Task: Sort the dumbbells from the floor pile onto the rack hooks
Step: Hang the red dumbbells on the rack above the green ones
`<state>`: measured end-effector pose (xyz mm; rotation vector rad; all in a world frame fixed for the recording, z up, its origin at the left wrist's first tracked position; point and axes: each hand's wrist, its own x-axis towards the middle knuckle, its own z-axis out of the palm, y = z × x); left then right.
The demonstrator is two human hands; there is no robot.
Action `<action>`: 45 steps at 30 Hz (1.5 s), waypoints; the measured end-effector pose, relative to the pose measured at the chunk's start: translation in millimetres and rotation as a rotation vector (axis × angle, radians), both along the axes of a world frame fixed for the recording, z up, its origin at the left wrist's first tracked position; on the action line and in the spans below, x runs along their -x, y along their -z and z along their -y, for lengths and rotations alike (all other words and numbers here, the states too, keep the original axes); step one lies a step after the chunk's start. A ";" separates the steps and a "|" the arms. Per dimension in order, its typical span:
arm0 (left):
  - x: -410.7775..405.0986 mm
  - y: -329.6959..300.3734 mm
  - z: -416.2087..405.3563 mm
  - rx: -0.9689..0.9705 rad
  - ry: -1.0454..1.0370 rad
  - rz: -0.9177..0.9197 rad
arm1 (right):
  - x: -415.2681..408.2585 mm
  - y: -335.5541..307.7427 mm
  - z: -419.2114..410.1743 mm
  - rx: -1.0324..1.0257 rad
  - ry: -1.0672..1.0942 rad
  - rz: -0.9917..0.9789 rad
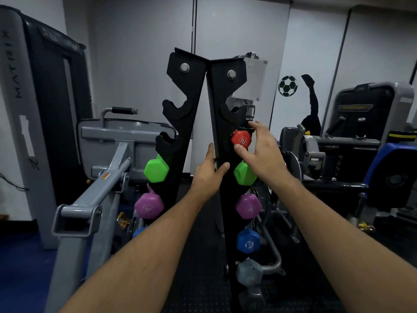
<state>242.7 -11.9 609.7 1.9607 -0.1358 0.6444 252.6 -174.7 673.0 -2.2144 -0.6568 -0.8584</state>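
Observation:
A black two-panel dumbbell rack (194,91) stands straight ahead. A red dumbbell (241,140) sits in a hook on the right panel. My right hand (264,154) spans its head, thumb touching the underside and straight fingers spread above it. My left hand (208,175) rests on the rack's middle edge, index finger pointing up and thumb on the right panel. Below the red one hang green (242,176), purple (248,205), blue (248,241) and pale grey (249,272) dumbbells. The left panel carries green (156,169) and purple (149,205) heads. The floor pile is out of view.
Two upper hooks on the left panel (174,107) hold nothing. A grey weight machine (94,184) crowds the left side, and more gym machines (352,150) stand to the right. Dark rubber flooring (198,256) runs between the rack panels.

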 end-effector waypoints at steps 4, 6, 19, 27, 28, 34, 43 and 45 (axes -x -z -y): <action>15.4 12.0 -7.2 0.032 -0.060 -0.047 | 30.9 26.8 3.6 -0.065 -0.016 0.108; 27.5 25.6 -12.1 -0.040 -0.115 -0.004 | 47.3 48.8 6.1 -0.088 -0.060 0.120; 106.0 204.6 -50.6 -0.096 -0.096 -0.196 | 113.8 269.9 6.9 -0.230 -0.221 -0.267; 140.1 369.6 -82.9 -0.011 -0.163 -0.625 | 115.6 434.8 19.3 -0.052 -0.090 -0.785; 143.8 390.3 -84.0 0.000 -0.166 -0.680 | 116.7 456.6 18.7 -0.024 -0.071 -0.850; 160.6 513.7 -82.7 0.062 -0.148 -0.995 | 131.3 583.4 13.2 0.124 0.000 -1.208; 171.5 660.9 -66.8 0.217 -0.263 -1.195 | 113.5 719.2 3.7 0.267 0.005 -1.383; 171.9 690.8 -64.3 0.356 -0.359 -1.196 | 102.7 741.7 -3.2 0.287 -0.009 -1.392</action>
